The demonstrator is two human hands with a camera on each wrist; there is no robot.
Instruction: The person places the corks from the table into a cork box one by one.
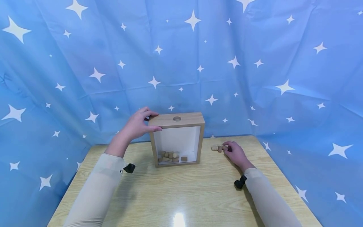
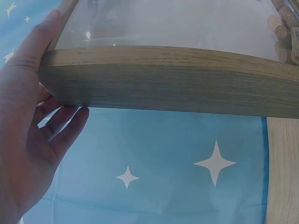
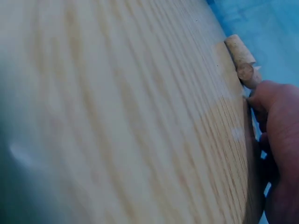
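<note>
A wooden box (image 1: pixel 202 142) with a clear front and a round hole in its top stands upright on the table. Several corks (image 1: pixel 170 155) lie at its bottom, mostly toward the left. My left hand (image 1: pixel 139 123) grips the box's upper left corner, thumb at the front and fingers behind, as the left wrist view also shows (image 2: pixel 32 126). On the table to the right of the box, loose corks (image 1: pixel 214 148) lie close together. My right hand (image 1: pixel 235 153) is at the right end of them, its thumb and fingers pinching a cork (image 1: pixel 224 147) that they partly hide.
The box and corks are near the back of the light wood table (image 1: pixel 181 192). A blue curtain (image 1: pixel 181 63) with white stars hangs behind and along both sides. Each wrist carries a small black device (image 1: pixel 240 182).
</note>
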